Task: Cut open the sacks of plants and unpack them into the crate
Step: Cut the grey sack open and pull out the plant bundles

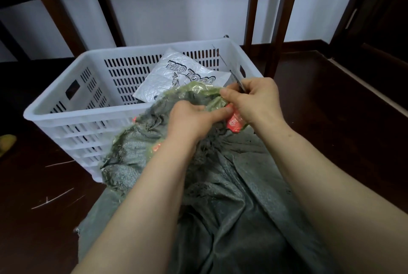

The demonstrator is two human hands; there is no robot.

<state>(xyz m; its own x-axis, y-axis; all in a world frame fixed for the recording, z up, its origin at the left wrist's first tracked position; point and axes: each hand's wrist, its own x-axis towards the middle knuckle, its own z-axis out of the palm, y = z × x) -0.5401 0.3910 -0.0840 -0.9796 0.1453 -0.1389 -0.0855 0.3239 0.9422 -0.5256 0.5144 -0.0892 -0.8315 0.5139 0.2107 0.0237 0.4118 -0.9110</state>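
A grey-green woven sack lies in front of me, its bunched top leaning on the near rim of a white slotted plastic crate. My left hand grips the sack's gathered top, which is wrapped in clear tape with red printed patches. My right hand pinches the taped top from the right and holds a thin dark blade that points up and away. Inside the crate lies a white plastic bag with black lettering. No plants are visible.
The crate stands on a dark wooden floor. Dark wooden furniture legs rise behind it against a white wall. Thin pale straws lie on the floor at the left, and a yellow object shows at the left edge.
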